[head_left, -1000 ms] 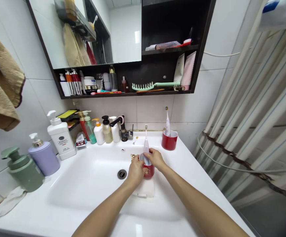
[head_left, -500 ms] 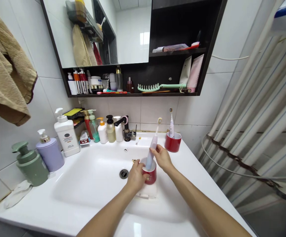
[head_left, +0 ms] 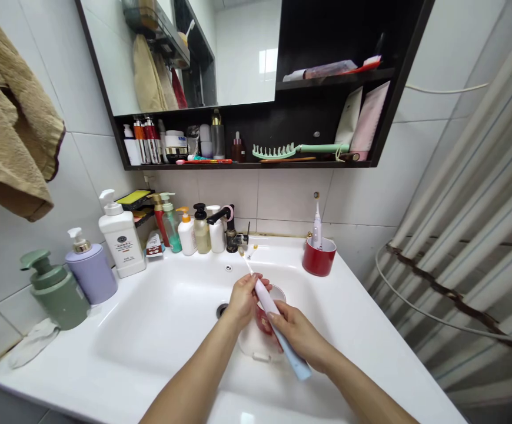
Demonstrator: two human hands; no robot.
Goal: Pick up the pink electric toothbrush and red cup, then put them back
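An electric toothbrush (head_left: 286, 346), pink fading to pale blue, is held slanted over the sink, its head pointing to the far left. My right hand (head_left: 298, 330) is closed around the middle of its handle. The fingers of my left hand (head_left: 243, 300) pinch the upper end, near the thin neck. Below the brush, a red cup (head_left: 262, 321) with a white rim is in the basin, partly hidden by my hands and the handle. A pale, see-through item (head_left: 260, 356) lies under the cup.
A second red cup (head_left: 319, 260) with a pale electric toothbrush (head_left: 317, 227) stands at the back right of the sink (head_left: 159, 330). A black faucet (head_left: 230, 227) is at the back, with several pump bottles (head_left: 187, 234) to its left. A dark cabinet (head_left: 247, 166) hangs above.
The toothbrush has come out of the near red cup and is tilted over to the left. My left hand has moved from the cup to the brush's upper end.
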